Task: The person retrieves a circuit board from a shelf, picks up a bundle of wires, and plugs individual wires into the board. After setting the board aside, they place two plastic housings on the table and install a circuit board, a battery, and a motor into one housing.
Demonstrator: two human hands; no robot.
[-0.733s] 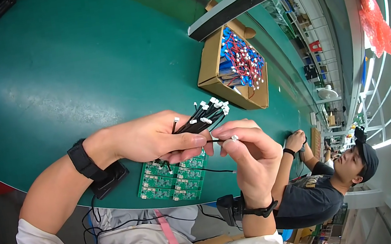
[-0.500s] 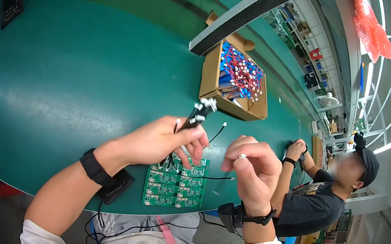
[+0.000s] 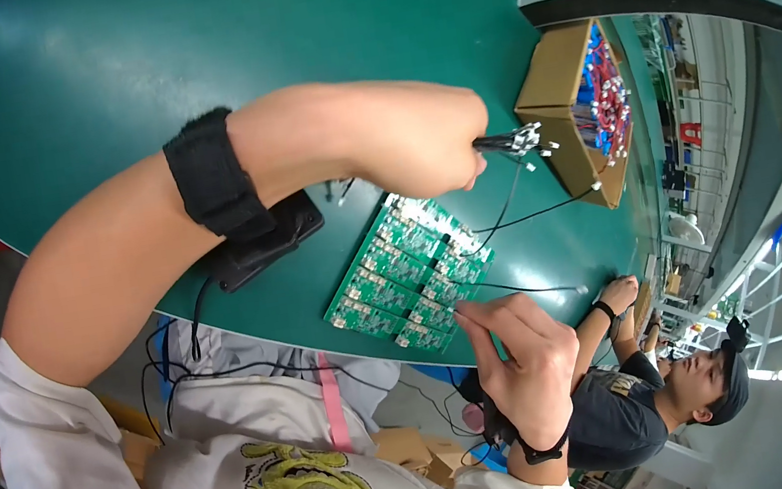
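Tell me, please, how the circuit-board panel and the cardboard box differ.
The circuit-board panel is thin and lies flat, while the cardboard box has raised walls. The panel is green; the box is brown, holding blue parts with red wires. The right hand is at the panel's edge; the box stands apart from both hands. Both rest on the green table.

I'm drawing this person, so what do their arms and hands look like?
The left hand and right hand are ungloved. A wide black band circles the left wrist, a narrower black strap the right. White sleeves stop above both.
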